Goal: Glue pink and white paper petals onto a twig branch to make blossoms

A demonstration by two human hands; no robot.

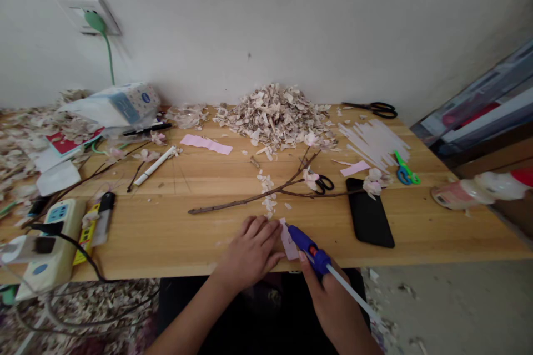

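My left hand (252, 249) rests near the table's front edge, fingers together pressing down a small pale pink petal piece (288, 241). My right hand (328, 294) grips a blue glue gun (308, 248) with a white glue stick trailing from its back; the nozzle points at the petal piece. Just beyond lies a bare brown branch (254, 197) with a few pink-white blossoms (310, 177) stuck on it. A line of loose petals (267, 194) crosses the branch.
A heap of dried petals (277, 113) lies at the back. A black phone (368, 219), small black scissors (323, 183), green-blue scissors (406, 171), large scissors (375, 108), pink paper strips (206, 144), a white pen (155, 166), tissue pack (120, 104) and a power strip (50, 244) are around.
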